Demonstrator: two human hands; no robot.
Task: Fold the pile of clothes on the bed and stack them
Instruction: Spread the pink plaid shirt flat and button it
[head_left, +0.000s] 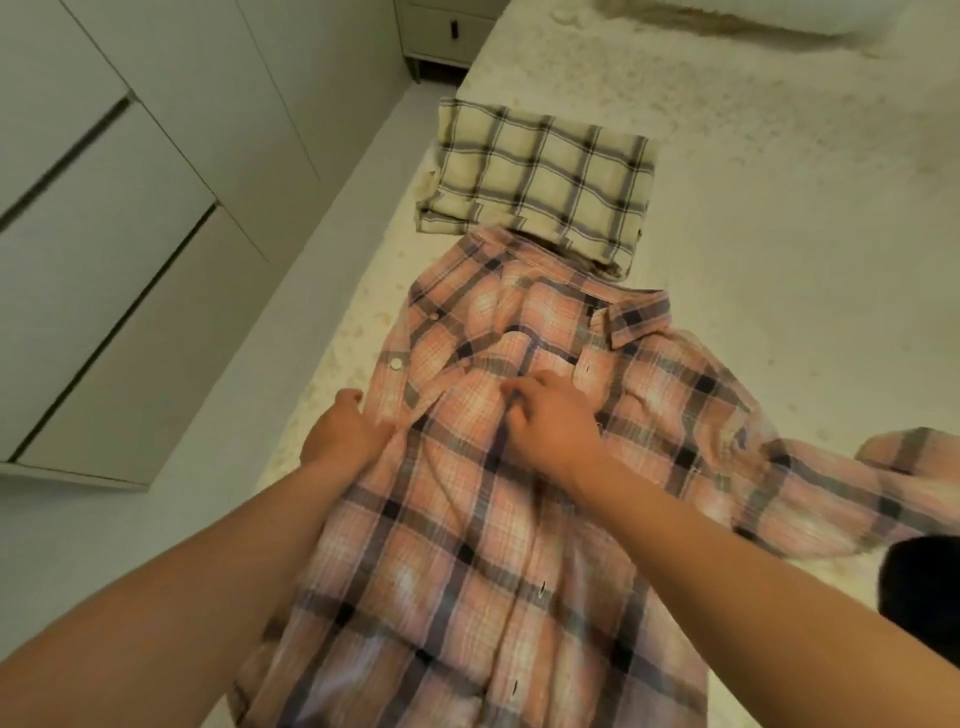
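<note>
A pink plaid shirt (467, 545) lies spread front-up on the cream bed (779, 208), collar toward the far end, one sleeve trailing off to the right. My left hand (345, 431) grips the shirt's left front edge near the buttons. My right hand (550, 421) has its fingers curled, pinching the cloth along the middle placket at chest height. Beyond the collar sits a folded cream plaid shirt (540, 176), its near edge overlapping the pink shirt's shoulder.
White wardrobe doors (104, 234) run along the left, past a strip of pale floor (78, 545). A small bedside cabinet (447, 31) stands at the far end. A dark garment (919, 587) lies at the right edge. A white pillow (779, 13) sits at the top.
</note>
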